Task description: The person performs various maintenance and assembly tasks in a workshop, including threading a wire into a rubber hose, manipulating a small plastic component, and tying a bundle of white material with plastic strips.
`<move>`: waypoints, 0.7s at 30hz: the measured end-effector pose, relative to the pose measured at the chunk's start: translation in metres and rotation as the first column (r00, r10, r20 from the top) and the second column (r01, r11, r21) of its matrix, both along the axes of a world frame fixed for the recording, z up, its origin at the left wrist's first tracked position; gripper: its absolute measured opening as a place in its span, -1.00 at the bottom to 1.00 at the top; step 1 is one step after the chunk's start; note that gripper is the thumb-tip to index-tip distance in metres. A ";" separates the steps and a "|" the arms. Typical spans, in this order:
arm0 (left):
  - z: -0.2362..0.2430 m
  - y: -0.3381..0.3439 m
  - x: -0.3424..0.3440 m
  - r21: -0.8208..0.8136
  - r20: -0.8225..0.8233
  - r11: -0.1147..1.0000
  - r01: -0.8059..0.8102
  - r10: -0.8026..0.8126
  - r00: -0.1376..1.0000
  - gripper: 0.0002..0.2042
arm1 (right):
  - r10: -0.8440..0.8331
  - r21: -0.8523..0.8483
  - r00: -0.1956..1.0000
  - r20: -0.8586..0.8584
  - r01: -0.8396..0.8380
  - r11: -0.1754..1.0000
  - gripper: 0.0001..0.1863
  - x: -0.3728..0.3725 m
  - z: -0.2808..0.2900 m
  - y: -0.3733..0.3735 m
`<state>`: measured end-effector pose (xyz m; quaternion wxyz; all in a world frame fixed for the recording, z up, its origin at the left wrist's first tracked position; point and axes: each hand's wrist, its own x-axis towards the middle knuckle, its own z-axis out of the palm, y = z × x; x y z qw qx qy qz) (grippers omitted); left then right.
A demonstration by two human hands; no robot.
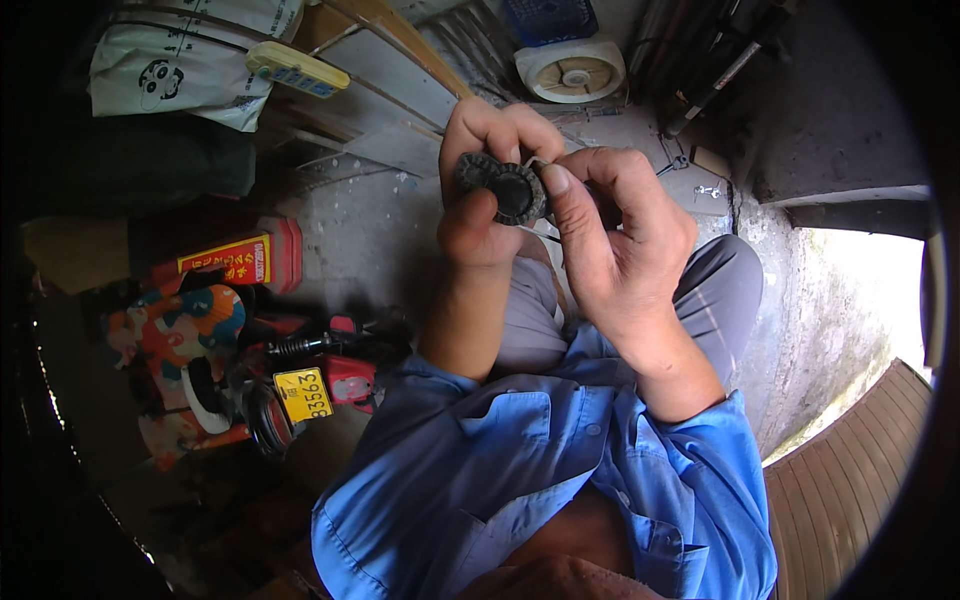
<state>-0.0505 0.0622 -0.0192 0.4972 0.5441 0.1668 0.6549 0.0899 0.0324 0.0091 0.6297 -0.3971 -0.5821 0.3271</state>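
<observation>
Dark ribbed round part [515,193] sits up between your hands, above your lap, likely for a closer look. Your left hand [466,232] pinches its left side, apparently steadying it; your right hand [628,235] pinches its right edge, seemingly for finer control. Grey trousers [722,300] show beneath; a red motorbike [352,382] stands well to your left.

White bag [215,85] — yellow licence plate [300,396]

The plate [303,395] is on the motorbike [350,381]. Just past the motorbike is the sign [225,264]. Farther past the motorbike are the bag [180,75] and the power strip [298,69]. To the motorbike's right, the part [515,193] is between the left hand [468,230] and the right hand [622,235].
</observation>
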 end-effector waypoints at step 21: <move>-0.005 0.014 -0.002 -0.047 0.401 0.896 0.441 -0.387 0.830 -0.56 | 0.122 0.065 0.991 -0.045 -0.119 0.991 -0.88 -0.014 -0.002 -0.014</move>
